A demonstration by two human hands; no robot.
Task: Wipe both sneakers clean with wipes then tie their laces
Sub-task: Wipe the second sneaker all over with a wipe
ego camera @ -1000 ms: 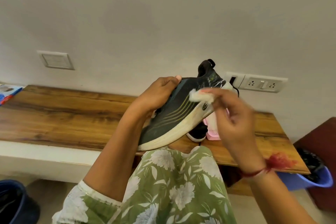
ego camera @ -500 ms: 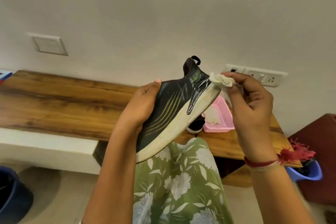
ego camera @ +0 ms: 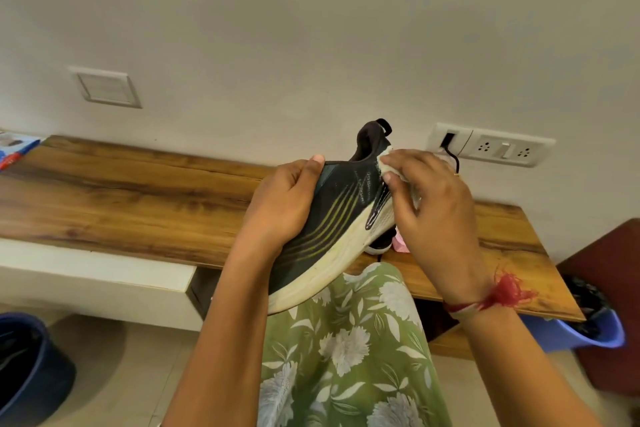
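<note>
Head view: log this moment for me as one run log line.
step: wiping sneaker | left hand: grips sneaker, lifted | right hand: presses wipe near heel collar

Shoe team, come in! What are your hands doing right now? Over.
Left hand grips black sneaker with white sole, heel tilted up. Right hand presses crumpled white wipe near its heel. Nothing blocking.

This looks like a room in a home. A wooden wall ledge (ego camera: 121, 198) runs along a plain painted wall, with a blank switch plate (ego camera: 105, 87) at 10 o'clock and a socket panel (ego camera: 502, 149) at 2. A dark blue bucket (ego camera: 27, 367) stands on the tiled floor (ego camera: 138, 374) at 8, and a lilac tub (ego camera: 581, 336) at 4.
</note>
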